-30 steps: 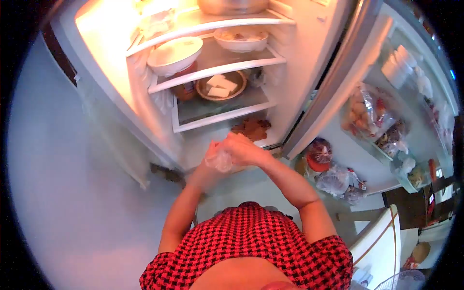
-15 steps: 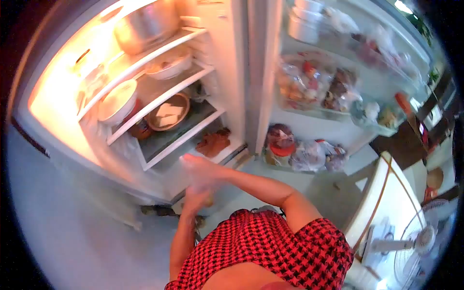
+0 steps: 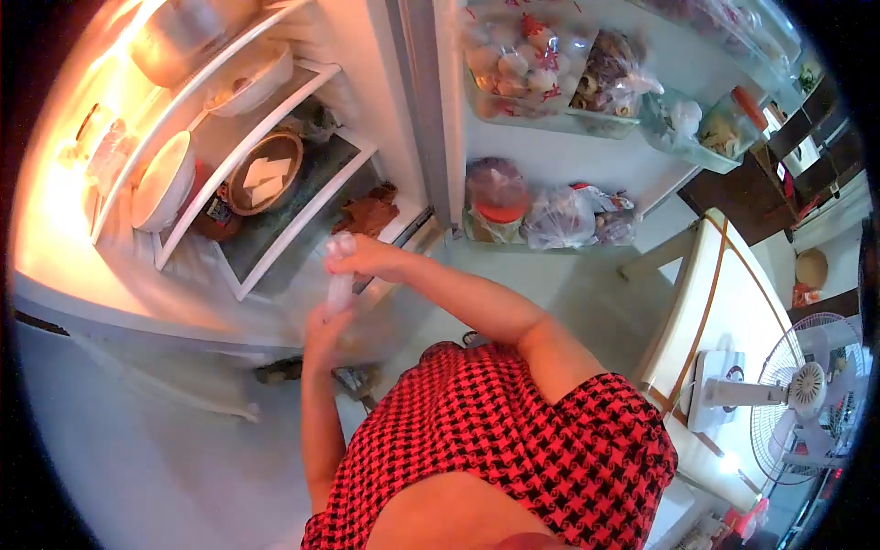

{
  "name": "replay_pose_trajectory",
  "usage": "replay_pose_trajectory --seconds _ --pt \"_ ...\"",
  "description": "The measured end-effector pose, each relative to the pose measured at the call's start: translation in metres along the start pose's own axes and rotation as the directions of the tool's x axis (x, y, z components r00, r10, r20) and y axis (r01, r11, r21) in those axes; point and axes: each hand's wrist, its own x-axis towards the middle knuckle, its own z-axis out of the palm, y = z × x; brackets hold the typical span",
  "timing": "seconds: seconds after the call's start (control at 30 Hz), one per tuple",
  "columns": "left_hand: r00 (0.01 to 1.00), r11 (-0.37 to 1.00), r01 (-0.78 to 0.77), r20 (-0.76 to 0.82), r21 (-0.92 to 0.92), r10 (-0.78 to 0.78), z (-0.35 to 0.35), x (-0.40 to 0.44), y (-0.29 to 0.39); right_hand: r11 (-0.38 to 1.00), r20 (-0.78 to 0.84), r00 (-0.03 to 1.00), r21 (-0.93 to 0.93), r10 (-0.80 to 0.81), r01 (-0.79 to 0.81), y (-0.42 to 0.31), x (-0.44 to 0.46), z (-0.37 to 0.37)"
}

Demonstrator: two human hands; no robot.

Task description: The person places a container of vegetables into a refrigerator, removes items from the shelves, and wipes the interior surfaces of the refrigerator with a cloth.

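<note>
A pale, see-through plastic bag (image 3: 340, 286) is stretched between my two hands in front of the open fridge. My right hand (image 3: 368, 257) is closed on its upper end, near the lowest fridge compartment. Below it, my left hand (image 3: 326, 330) grips the lower end; its fingers are partly blurred. Whether anything is inside the bag I cannot tell. Just beyond my right hand, a reddish-brown crumpled item (image 3: 368, 213) lies at the bottom of the fridge. On the shelf above stands a brown bowl (image 3: 240, 188) with white blocks in it, beside a dark jar (image 3: 216, 218).
Higher shelves hold white bowls (image 3: 165, 183) and a metal pot (image 3: 183, 41). The open door (image 3: 550, 151) at right carries bagged eggs (image 3: 513, 64), a red-lidded jar (image 3: 500, 209) and several plastic bags. A table (image 3: 710, 302) and a fan (image 3: 807, 390) stand at the right.
The view has shifted, so the fridge and door sit further up and left. My hands, overlapping and blurred before, are now apart with the plastic bag drawn between them.
</note>
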Motion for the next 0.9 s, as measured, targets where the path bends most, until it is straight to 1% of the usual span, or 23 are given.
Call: replay_pose_trajectory --seconds 0.03,0.07,0.1,0.17,0.2,0.23,0.27,0.3,0.33,0.37,0.4,0.47,0.53,0.57,0.6,0.67,0.7,0.73,0.77,0.8,0.83,0.87,0.9 --pt "1.000 0.997 -0.020 -0.014 0.076 0.022 -0.008 0.000 -0.002 0.978 0.110 0.980 0.111 0.166 -0.178 0.003 -0.004 -0.010" --pt "0.999 0.988 -0.038 -0.027 0.153 0.043 -0.011 -0.002 0.000 0.912 0.234 0.921 0.199 0.312 -0.360 0.005 -0.007 -0.016" --pt "0.999 0.988 -0.038 -0.026 0.149 0.042 -0.013 -0.004 0.001 0.911 0.234 0.920 0.197 0.315 -0.362 0.008 -0.011 -0.017" --pt "0.990 0.926 -0.111 -0.039 0.360 0.134 -0.016 -0.008 0.007 0.850 0.261 0.906 0.331 0.334 -0.409 0.015 -0.018 -0.015" --pt "0.991 0.927 -0.114 -0.030 0.358 0.133 -0.023 -0.006 0.003 0.851 0.251 0.908 0.333 0.335 -0.406 0.017 -0.022 -0.015" --pt "0.898 0.671 -0.351 0.031 0.653 0.439 -0.035 -0.003 -0.004 0.852 0.247 0.917 0.355 0.312 -0.386 0.019 -0.025 -0.014" --pt "0.721 0.273 -0.473 0.191 0.838 0.666 -0.040 -0.002 -0.004 0.851 0.243 0.926 0.377 0.289 -0.365 0.024 -0.029 -0.013" --pt "0.720 0.273 -0.482 0.199 0.833 0.665 -0.043 -0.002 -0.004 0.852 0.233 0.928 0.379 0.290 -0.361 0.030 -0.032 -0.009" --pt "0.827 0.445 -0.397 0.103 0.803 0.552 -0.047 -0.003 -0.002 0.822 0.185 0.936 0.448 0.300 -0.352 0.035 -0.035 -0.003" --pt "0.911 0.596 -0.283 0.016 0.751 0.411 -0.049 -0.004 0.000 0.788 0.141 0.939 0.513 0.315 -0.341 0.037 -0.036 0.001" --pt "0.913 0.599 -0.279 0.014 0.750 0.409 -0.051 -0.001 -0.001 0.786 0.143 0.937 0.513 0.319 -0.345 0.039 -0.039 0.002" --pt "0.869 0.551 -0.371 0.069 0.748 0.491 -0.057 0.004 -0.001 0.731 0.083 0.942 0.609 0.326 -0.307 0.042 -0.045 0.010" --pt "0.924 0.596 -0.280 0.043 0.752 0.380 -0.065 0.006 -0.009 0.670 0.012 0.919 0.680 0.393 -0.296 0.054 -0.049 0.014" --pt "0.916 0.573 -0.309 0.075 0.759 0.395 -0.056 0.001 0.003 0.662 0.007 0.910 0.684 0.414 -0.306 0.054 -0.052 0.016" --pt "0.924 0.623 -0.306 0.066 0.720 0.377 -0.056 0.000 0.001 0.657 0.000 0.902 0.685 0.433 -0.315 0.054 -0.053 0.016" --pt "0.971 0.864 -0.229 0.040 0.449 0.237 -0.045 -0.005 0.010 0.579 0.073 0.877 0.725 0.474 -0.373 0.074 -0.051 0.007" --pt "0.991 0.929 -0.126 0.002 0.349 0.133 -0.041 -0.008 0.011 0.569 0.110 0.868 0.713 0.485 -0.409 0.070 -0.051 0.015" --pt "0.999 0.970 -0.027 -0.011 0.241 0.031 -0.041 -0.010 0.012 0.646 0.013 0.851 0.645 0.525 -0.408 0.058 -0.051 0.025" --pt "0.999 0.971 -0.021 -0.028 0.237 0.028 -0.042 -0.012 0.015 0.717 -0.097 0.832 0.569 0.546 -0.404 0.048 -0.051 0.032" --pt "0.996 0.971 -0.066 -0.040 0.228 0.078 -0.044 -0.017 0.017 0.714 -0.089 0.830 0.565 0.551 -0.414 0.044 -0.050 0.039" --pt "0.991 0.968 -0.112 -0.050 0.222 0.126 -0.048 -0.020 0.018 0.788 -0.132 0.879 0.517 0.459 -0.334 0.042 -0.048 0.044" --pt "0.991 0.969 -0.110 -0.057 0.221 0.125 -0.055 -0.020 0.015 0.851 -0.167 0.919 0.464 0.357 -0.246 0.039 -0.044 0.048" --pt "0.969 0.923 -0.168 -0.115 0.347 0.219 -0.049 -0.005 0.008 0.842 -0.141 0.920 0.472 0.366 -0.263 0.039 -0.038 0.028"
